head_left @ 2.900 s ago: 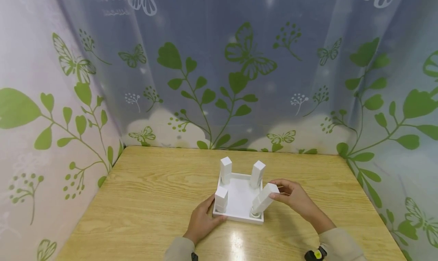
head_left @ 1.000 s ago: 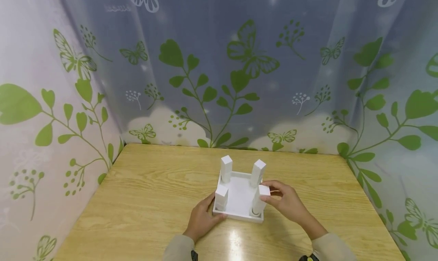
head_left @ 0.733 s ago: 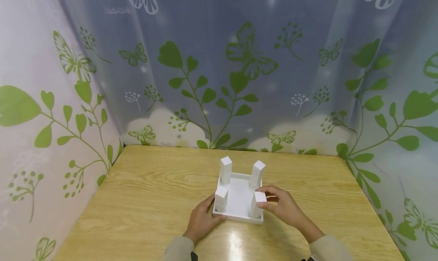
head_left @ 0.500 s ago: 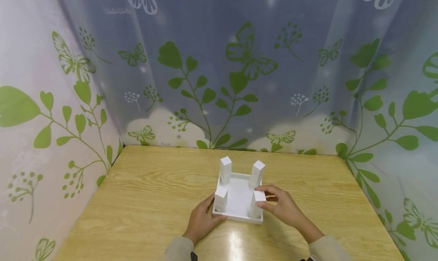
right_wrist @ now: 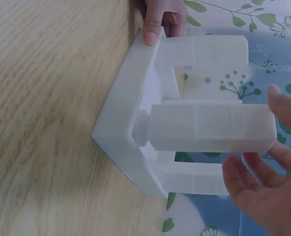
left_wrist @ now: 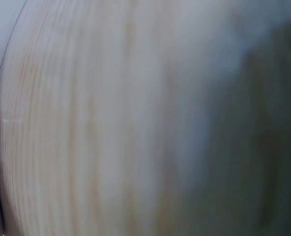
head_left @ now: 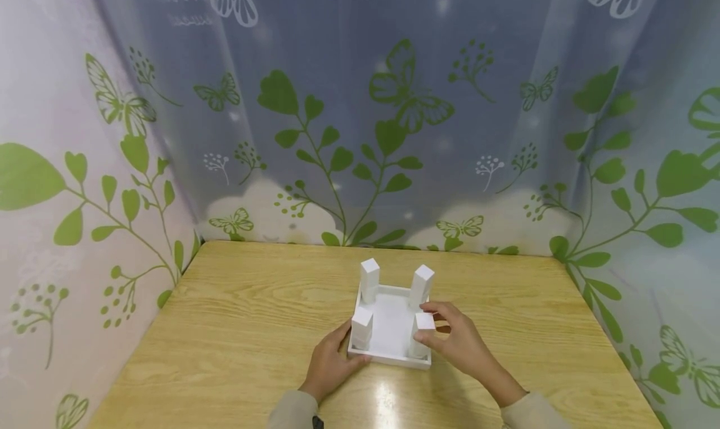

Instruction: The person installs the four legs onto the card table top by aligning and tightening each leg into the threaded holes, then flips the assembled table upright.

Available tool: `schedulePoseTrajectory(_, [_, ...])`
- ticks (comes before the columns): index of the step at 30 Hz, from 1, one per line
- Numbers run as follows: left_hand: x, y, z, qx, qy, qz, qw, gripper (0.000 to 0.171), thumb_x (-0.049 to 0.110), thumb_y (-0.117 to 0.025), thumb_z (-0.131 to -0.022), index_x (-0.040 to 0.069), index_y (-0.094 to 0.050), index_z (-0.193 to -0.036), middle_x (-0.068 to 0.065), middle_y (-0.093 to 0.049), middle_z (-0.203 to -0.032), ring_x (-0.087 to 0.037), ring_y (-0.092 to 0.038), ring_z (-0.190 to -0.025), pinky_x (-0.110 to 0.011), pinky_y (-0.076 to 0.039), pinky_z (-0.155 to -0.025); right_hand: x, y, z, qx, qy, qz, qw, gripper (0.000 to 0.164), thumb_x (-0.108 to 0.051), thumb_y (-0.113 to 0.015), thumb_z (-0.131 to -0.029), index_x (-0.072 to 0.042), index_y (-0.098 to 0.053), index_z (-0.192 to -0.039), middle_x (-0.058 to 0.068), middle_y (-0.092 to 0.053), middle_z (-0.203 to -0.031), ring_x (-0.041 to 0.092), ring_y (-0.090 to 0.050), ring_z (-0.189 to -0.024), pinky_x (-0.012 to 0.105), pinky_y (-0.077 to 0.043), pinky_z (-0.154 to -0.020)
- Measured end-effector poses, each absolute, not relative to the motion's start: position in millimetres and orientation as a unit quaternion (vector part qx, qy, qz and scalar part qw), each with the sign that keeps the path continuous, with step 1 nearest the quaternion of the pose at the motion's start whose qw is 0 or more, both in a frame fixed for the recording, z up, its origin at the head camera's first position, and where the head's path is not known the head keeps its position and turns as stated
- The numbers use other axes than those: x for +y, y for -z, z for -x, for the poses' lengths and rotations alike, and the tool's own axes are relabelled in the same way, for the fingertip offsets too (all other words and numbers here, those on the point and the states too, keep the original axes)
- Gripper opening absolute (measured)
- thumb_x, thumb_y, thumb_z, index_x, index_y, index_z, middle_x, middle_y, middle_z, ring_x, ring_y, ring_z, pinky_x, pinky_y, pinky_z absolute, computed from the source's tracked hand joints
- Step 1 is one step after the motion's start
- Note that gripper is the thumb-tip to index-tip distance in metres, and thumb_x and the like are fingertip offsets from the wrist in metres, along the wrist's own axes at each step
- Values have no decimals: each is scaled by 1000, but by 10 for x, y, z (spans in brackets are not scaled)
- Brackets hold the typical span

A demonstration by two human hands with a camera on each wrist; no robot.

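Observation:
A white square piece with raised edges lies on the table like a small upturned tabletop. White, square-sided legs stand at its corners, including the near-left leg. My left hand grips its near-left corner, thumb on the front edge. My right hand has thumb and fingers around the upper end of the near-right leg. That leg stands upright, with a narrower round base at the corner. In the right wrist view the left thumb presses the piece's edge. The left wrist view shows mostly blurred wood.
The wooden table extends around the white piece on all sides. Behind it hangs a blue-grey curtain printed with green leaves and butterflies, and similar patterned cloth closes off both sides.
The near-right leg was leaning outward to the right and now stands upright at its corner. My right hand has moved left with it. The left hand keeps its grip on the white piece.

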State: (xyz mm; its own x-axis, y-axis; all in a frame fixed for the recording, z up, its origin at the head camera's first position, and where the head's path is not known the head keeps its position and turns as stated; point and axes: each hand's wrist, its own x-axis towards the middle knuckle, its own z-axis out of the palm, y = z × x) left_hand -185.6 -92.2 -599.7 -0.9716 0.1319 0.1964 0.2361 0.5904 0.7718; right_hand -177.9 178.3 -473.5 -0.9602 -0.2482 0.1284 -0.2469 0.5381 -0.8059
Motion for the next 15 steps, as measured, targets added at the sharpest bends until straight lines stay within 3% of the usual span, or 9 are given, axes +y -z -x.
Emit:
schedulePoseTrajectory(5, [-924, 5992, 1851, -892, 438, 100, 55, 92, 62, -74, -70, 4, -50, -138, -15, -55, -136, -33, -52, -125, -48, -44, -103, 1802, 4756, 1792, 878, 444, 179, -19, 39, -14, -75, -82, -5, -64, -118, 9, -64, -115, 24, -61, -97, 37, -57, -82])
schedulePoseTrajectory(11, [-928, 5994, 1852, -892, 436, 101, 56, 93, 63, -73, -71, 4, -49, -138, -14, -54, -136, -33, -52, -125, -48, -44, -103, 1757, 4760, 1801, 899, 412, 141, -44, 40, -23, -78, -81, -9, -66, -116, 2, -63, -99, 8, -58, -77, 24, -56, -69])
schedulePoseTrajectory(15, [-929, 5995, 1857, -892, 436, 103, 57, 93, 63, -72, -71, 4, -49, -139, -14, -54, -137, -33, -52, -125, -47, -44, -103, 1720, 4755, 1799, 903, 409, 118, -56, 41, -24, -79, -80, -12, -66, -116, 3, -61, -96, 6, -58, -70, 21, -54, -63])
